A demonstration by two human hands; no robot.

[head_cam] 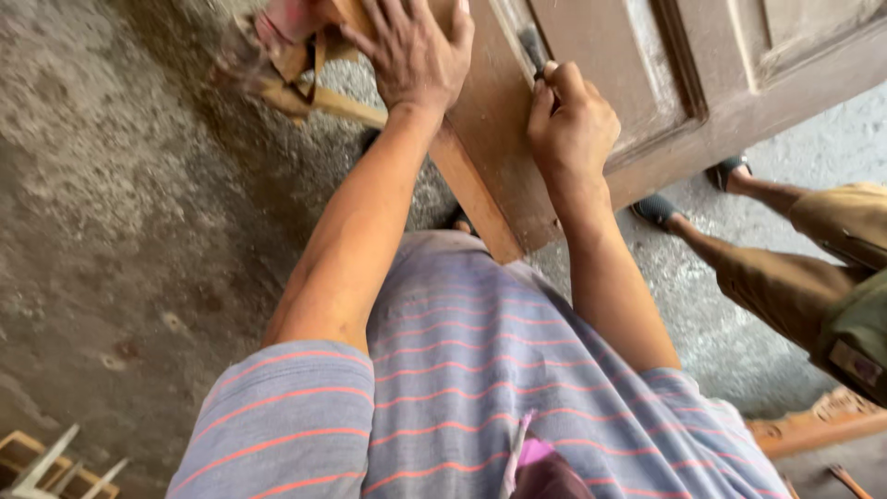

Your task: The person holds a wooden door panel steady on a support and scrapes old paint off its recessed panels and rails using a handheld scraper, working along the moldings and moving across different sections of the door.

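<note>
My left hand (413, 51) lies open, flat on the brown panelled wooden door (684, 83); my right hand (568, 115) grips a dark-bristled brush (533, 46), handle hidden, top cut off.

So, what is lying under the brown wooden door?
Under the door a wooden beam shows, over the concrete floor. The rest of the support is covered.

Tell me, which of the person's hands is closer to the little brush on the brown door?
The right. The right hand grips the small brush by its handle against the wooden door. The left hand lies flat on the door's edge, off to the brush's left.
</note>
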